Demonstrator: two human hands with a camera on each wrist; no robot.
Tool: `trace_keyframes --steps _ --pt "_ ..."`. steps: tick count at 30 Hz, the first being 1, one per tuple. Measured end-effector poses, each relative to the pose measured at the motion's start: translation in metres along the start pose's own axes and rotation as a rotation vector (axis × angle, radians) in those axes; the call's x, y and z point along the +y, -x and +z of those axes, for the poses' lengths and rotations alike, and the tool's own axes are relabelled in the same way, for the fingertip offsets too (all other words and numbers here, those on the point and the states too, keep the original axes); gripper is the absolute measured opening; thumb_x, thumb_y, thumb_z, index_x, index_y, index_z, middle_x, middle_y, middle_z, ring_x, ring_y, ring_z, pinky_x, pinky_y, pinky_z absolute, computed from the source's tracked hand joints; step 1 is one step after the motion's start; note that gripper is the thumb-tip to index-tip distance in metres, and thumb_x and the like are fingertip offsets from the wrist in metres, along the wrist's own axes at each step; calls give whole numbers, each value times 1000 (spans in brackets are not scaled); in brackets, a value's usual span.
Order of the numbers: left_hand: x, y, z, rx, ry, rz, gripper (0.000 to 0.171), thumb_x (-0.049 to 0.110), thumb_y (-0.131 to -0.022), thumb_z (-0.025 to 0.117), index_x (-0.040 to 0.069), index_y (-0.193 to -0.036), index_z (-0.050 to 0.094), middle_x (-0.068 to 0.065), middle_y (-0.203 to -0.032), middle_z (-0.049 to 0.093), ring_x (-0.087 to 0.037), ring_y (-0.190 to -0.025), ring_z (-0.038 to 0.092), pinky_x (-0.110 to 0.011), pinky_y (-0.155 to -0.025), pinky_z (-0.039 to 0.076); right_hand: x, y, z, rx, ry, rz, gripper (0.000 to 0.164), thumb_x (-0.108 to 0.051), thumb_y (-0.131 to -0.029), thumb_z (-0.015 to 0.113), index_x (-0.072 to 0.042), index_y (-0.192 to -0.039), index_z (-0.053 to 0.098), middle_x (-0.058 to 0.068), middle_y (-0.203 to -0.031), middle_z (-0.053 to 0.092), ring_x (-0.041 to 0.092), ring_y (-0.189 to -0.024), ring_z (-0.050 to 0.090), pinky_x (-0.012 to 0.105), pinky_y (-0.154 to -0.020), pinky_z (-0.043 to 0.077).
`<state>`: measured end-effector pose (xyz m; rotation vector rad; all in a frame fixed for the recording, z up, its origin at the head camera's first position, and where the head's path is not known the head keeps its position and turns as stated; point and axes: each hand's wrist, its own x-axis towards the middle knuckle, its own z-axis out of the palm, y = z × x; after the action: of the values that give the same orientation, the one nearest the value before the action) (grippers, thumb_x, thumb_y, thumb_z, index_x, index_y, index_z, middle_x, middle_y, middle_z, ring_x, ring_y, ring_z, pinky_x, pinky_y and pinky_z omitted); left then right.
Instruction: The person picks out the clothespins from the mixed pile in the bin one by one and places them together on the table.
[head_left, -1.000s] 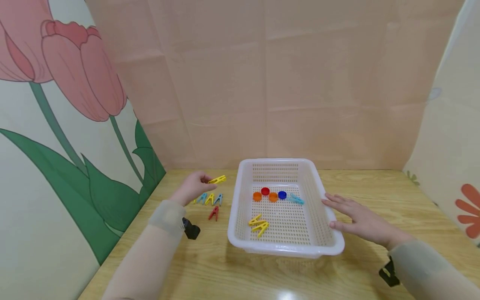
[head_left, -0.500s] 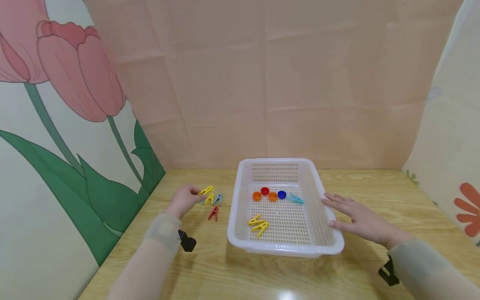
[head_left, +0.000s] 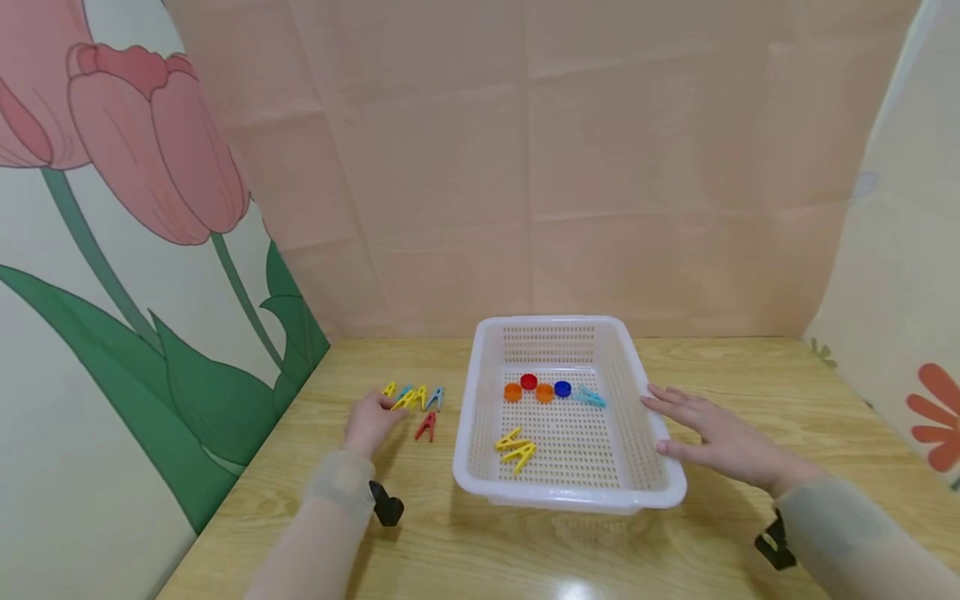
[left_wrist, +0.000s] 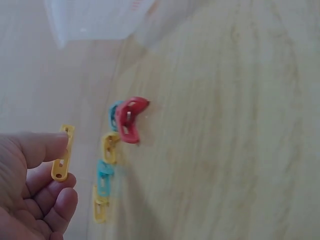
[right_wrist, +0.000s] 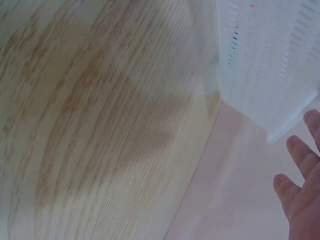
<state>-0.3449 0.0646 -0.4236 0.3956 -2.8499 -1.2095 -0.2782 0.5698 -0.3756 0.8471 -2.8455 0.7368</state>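
Left hand [head_left: 372, 423] low over the table [head_left: 420, 550], to the left of the white basket [head_left: 570, 498]. Thumb and fingers pinch 1 yellow clip [left_wrist: 63, 152], closed to the clip's own thickness. Clip sits just beside a loose row — 2 more yellow clips [left_wrist: 100, 205] and 2 blue clips [left_wrist: 104, 179]; 1 red clip [left_wrist: 131, 120] lies on the near side. Whether the held clip touches table or neighbours: cannot tell.

Right hand [head_left: 720, 442] spread, fingers mostly straight, fingertips at the basket's right rim; grips nothing, seems to steady it.

Inside basket: 2 loose yellow clips [head_left: 519, 456], light-blue clip or clips [head_left: 592, 397], 4 caps [head_left: 544, 393].

Step in hand, my reading: placing this clip with the row. Next move likely calls for lowering it to the wood without nudging neighbours — then loosening the pinch.
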Motion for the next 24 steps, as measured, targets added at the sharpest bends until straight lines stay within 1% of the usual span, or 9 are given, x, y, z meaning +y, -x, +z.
trace_keyframes --steps 5,10,14,17,20,24 --pt "-4 3 8 -6 -21 -24 31 31 -87 71 5 -102 64 -9 -98 63 -25 -87 56 -39 -74 41 0 0 0 0 0 2 64 -34 -88 67 -18 -145 44 15 -152 32 50 -133 30 75 -91 25" --pt "-7 3 16 -4 -29 -48 29 31 -87 70 7 -102 65 -9 -100 64 -27 -91 56 -44 -81 37 1 0 1 3 -1 -1 64 -34 -88 68 -17 -145 45 16 -151 34 50 -133 30 75 -91 26" --pt "-11 1 22 1 -33 -61 29 31 -86 71 8 -102 65 -8 -102 65 -28 -94 57 -47 -84 36 2 0 1 4 5 -4 64 -34 -88 68 -17 -145 44 16 -152 34 49 -133 31 75 -91 26" --pt "-13 1 24 -5 -26 -78 28 30 -85 72 9 -101 64 -9 -101 64 -29 -94 56 -47 -84 36 2 -1 1 3 7 -1 64 -34 -88 68 -17 -145 44 17 -151 34 50 -133 30 75 -91 26" --pt "-16 1 26 -14 -38 -90 28 30 -84 72 9 -101 63 -9 -101 63 -29 -94 56 -47 -84 36 2 -1 1 7 10 -2 64 -34 -88 68 -16 -145 45 18 -151 34 50 -133 31 75 -90 26" --pt "-19 0 28 -22 -62 -85 31 32 -85 72 8 -102 63 -9 -101 63 -29 -94 56 -48 -83 36 2 -1 2 8 13 0 64 -35 -88 68 -16 -145 45 18 -150 35 50 -132 31 75 -90 26"
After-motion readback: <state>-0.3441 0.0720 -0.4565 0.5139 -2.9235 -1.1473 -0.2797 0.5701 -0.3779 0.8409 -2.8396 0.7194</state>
